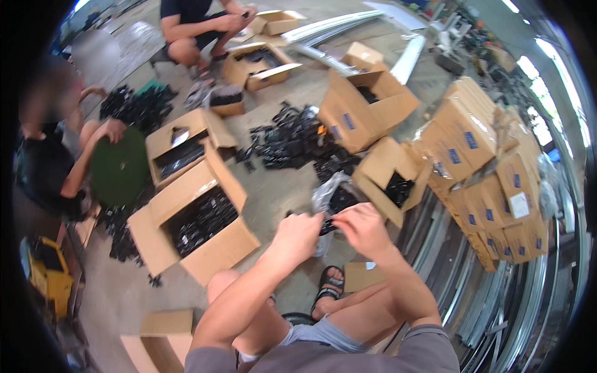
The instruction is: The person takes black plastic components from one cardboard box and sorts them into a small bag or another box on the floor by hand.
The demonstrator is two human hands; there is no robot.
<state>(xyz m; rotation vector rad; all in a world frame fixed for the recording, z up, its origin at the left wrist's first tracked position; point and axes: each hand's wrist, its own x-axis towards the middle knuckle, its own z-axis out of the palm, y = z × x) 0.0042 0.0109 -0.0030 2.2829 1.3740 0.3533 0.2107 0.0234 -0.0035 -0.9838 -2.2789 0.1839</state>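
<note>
My left hand (pixel 298 234) and my right hand (pixel 362 227) meet in front of me over the concrete floor. Between them they pinch a small black part (pixel 328 225), each hand closed on one end. A clear plastic bag (pixel 328 194) holding more black parts lies on the floor just beyond my fingers. My bare knees and a sandalled foot (pixel 328 286) show below the hands.
An open cardboard box (pixel 214 252) full of black parts stands to my left, another (pixel 181 133) behind it. A heap of loose black parts (pixel 292 140) lies ahead. Stacked cartons (pixel 491 174) and metal rails (pixel 497 304) are at the right. Two other people sit at the left and far side.
</note>
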